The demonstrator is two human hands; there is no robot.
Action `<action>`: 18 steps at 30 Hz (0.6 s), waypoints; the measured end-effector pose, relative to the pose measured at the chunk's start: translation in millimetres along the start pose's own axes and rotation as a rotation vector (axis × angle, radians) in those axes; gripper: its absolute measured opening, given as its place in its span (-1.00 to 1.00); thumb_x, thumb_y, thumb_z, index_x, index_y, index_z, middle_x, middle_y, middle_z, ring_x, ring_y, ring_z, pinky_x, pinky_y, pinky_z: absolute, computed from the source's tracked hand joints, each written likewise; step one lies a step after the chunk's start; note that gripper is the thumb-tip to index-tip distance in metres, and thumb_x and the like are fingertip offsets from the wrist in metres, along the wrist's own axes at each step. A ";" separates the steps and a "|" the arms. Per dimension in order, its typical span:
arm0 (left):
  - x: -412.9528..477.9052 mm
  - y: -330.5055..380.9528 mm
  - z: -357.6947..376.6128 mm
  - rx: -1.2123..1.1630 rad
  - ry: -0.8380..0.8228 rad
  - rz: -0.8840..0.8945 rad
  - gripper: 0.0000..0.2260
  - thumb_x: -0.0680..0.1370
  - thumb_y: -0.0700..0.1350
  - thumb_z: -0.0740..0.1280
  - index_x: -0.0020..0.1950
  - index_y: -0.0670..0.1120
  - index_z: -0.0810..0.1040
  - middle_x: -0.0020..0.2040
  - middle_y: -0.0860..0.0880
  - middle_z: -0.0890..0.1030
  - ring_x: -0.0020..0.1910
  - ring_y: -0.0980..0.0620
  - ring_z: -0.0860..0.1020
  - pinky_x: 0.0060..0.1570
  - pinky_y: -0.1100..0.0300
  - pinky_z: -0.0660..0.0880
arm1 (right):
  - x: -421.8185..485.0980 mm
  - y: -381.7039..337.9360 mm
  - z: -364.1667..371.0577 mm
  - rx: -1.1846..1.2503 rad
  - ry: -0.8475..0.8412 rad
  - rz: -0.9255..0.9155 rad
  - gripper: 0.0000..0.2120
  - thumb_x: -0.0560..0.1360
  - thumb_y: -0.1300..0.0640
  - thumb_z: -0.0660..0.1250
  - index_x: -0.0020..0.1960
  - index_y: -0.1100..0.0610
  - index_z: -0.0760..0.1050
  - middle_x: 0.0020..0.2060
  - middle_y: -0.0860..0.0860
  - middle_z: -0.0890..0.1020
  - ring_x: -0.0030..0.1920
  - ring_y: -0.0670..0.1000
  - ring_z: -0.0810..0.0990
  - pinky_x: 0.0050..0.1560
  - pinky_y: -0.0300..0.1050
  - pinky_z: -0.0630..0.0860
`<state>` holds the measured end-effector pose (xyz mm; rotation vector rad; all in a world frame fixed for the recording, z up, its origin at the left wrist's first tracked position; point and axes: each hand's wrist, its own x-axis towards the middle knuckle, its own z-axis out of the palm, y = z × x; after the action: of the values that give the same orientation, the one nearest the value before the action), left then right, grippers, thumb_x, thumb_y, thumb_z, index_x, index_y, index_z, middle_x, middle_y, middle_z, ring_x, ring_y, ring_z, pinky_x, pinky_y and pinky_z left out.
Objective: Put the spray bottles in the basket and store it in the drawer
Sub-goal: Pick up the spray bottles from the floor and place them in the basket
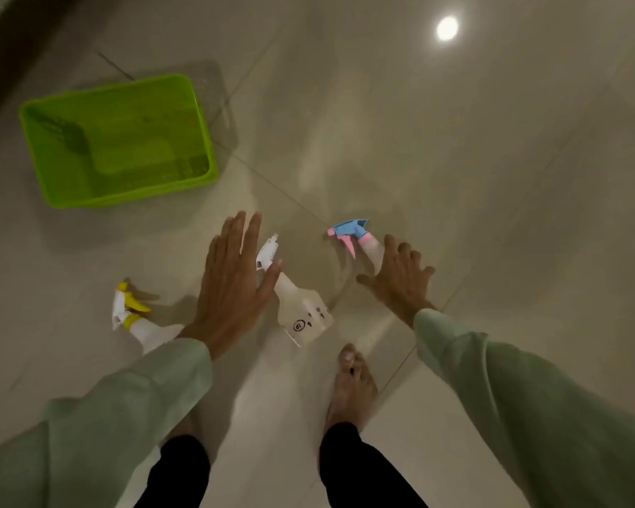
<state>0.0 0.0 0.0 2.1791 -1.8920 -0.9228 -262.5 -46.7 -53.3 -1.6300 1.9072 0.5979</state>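
Three spray bottles lie on the tiled floor. A clear bottle with a white trigger is in the middle, and my left hand hovers open just left of its neck. A bottle with a blue and pink trigger lies to the right; my right hand is spread open over its body, hiding most of it. A white bottle with a yellow trigger lies at the left, partly behind my left sleeve. The green plastic basket sits empty at the upper left.
My bare feet stand on the glossy beige floor just below the bottles. A dark wooden edge runs along the top left corner. A ceiling light's reflection shines on the tiles at the upper right.
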 end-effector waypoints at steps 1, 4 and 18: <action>3.1 -2.4 2.9 -0.005 0.000 0.006 -0.37 0.63 0.10 0.19 0.63 -0.05 0.05 0.64 -0.13 0.11 0.62 -0.14 0.09 0.55 -0.03 0.07 | 6.7 2.5 0.6 0.042 -0.024 0.017 -0.30 0.41 -0.22 0.45 0.40 0.07 0.30 0.26 0.11 0.48 0.25 0.23 0.46 0.29 0.30 0.41; 8.2 -9.8 7.0 0.005 -0.018 -0.014 -0.36 0.62 0.15 0.15 0.63 -0.04 0.06 0.64 -0.13 0.11 0.62 -0.14 0.09 0.55 -0.03 0.08 | 22.6 5.8 -3.8 0.175 -0.099 0.071 -0.51 0.44 -0.27 0.41 0.18 0.04 0.44 0.05 0.06 0.59 0.03 0.17 0.57 0.09 0.10 0.53; 3.7 -31.1 -118.5 -0.056 0.127 -0.107 -0.36 0.62 0.16 0.14 0.63 -0.04 0.06 0.63 -0.13 0.13 0.62 -0.15 0.12 0.55 -0.11 0.15 | -47.4 -149.1 -112.1 0.926 0.015 -0.125 -0.71 0.43 0.16 0.47 0.10 0.12 0.47 -0.07 0.18 0.64 -0.11 0.14 0.62 -0.02 0.21 0.57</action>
<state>86.9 -32.2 80.2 2.2673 -1.6877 -0.8215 -124.1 -109.3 65.0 -1.1064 1.6711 -0.3330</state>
